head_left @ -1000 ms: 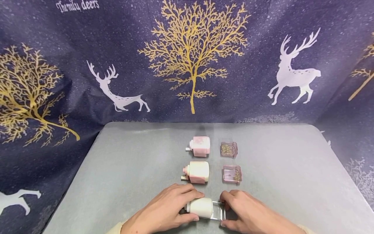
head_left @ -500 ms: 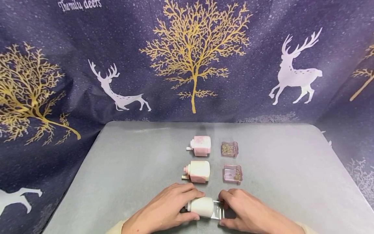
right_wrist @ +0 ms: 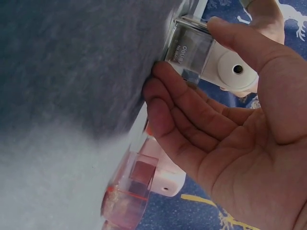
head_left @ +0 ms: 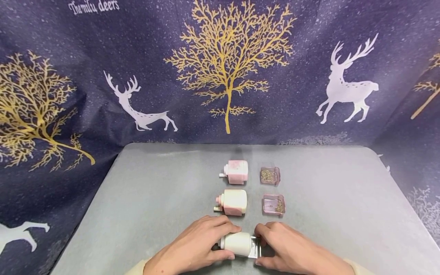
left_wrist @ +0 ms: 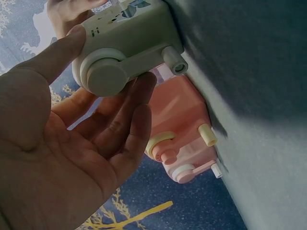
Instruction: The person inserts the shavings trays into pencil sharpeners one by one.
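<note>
A white crank pencil sharpener (head_left: 236,243) lies at the table's near side, its crank toward the left. My left hand (head_left: 197,244) grips its body, thumb on the near side and fingers on the far side; the left wrist view shows the crank handle (left_wrist: 173,61) beyond the fingertips. From the sharpener's right end a clear shavings drawer (right_wrist: 191,48) sticks partly out. My right hand (head_left: 287,246) pinches the drawer's outer end between thumb and fingers. The sharpener's pencil hole (right_wrist: 237,69) faces the right wrist camera.
Beyond the hands stand a cream-and-pink sharpener (head_left: 234,202) and a pink sharpener (head_left: 237,172). To their right lie two pink clear drawers, the nearer drawer (head_left: 269,206) and the farther drawer (head_left: 277,176), both with pencil shavings. A patterned cloth (head_left: 144,46) hangs behind the grey table (head_left: 154,183).
My right hand has moved a little left, pushing the clear drawer further into the white sharpener. The left hand keeps its grip in place.
</note>
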A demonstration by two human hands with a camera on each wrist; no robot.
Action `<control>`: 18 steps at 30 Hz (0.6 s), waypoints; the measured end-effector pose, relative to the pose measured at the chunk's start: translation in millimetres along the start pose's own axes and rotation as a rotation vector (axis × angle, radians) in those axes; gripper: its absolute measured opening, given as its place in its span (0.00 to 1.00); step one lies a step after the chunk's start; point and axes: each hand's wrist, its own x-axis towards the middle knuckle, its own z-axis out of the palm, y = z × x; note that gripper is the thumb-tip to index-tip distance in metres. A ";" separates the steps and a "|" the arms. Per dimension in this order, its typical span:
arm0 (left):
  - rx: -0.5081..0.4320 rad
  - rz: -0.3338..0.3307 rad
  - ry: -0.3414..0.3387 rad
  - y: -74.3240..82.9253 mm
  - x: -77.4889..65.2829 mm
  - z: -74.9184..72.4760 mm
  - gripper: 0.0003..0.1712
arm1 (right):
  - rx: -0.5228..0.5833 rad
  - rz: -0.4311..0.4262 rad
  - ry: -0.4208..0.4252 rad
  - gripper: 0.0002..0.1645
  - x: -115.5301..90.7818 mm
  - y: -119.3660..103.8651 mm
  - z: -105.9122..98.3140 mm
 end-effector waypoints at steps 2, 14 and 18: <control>-0.004 -0.004 -0.004 -0.2 -0.2 0.1 0.26 | 0.005 -0.003 -0.003 0.24 0.9 -0.3 0.5; -0.004 -0.008 -0.001 0.0 0.0 0.6 0.26 | 0.033 -0.020 0.016 0.21 6.8 -2.0 4.4; -0.015 -0.007 0.004 -0.4 -0.1 0.3 0.25 | -0.002 -0.014 0.004 0.24 7.0 -2.0 3.8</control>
